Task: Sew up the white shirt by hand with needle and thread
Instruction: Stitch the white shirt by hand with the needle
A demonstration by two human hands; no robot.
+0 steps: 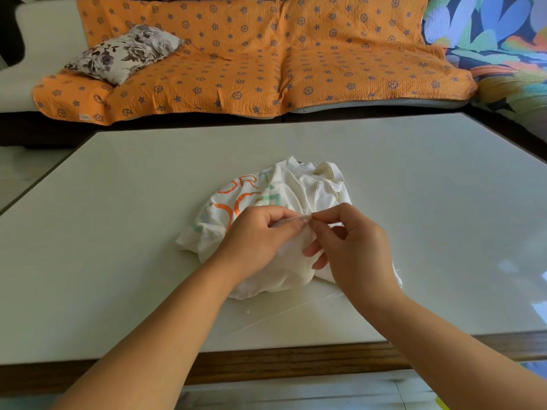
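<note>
The grip of the right hand [352,247] is closed in a pinch on what seems to be the needle [297,218], which is laid roughly from 9 to 3 o'clock. At its 9 o'clock end, a fold of the white shirt [299,187], crumpled in the middle of the tabletop [118,232], is held by the left hand [260,235].

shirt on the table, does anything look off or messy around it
Nothing looks damaged. The white shirt lies crumpled in a heap, print folded over; the left hand grips it, the right hand pinches a thin needle. A small pale scrap, maybe thread, lies on the table before it.
</note>
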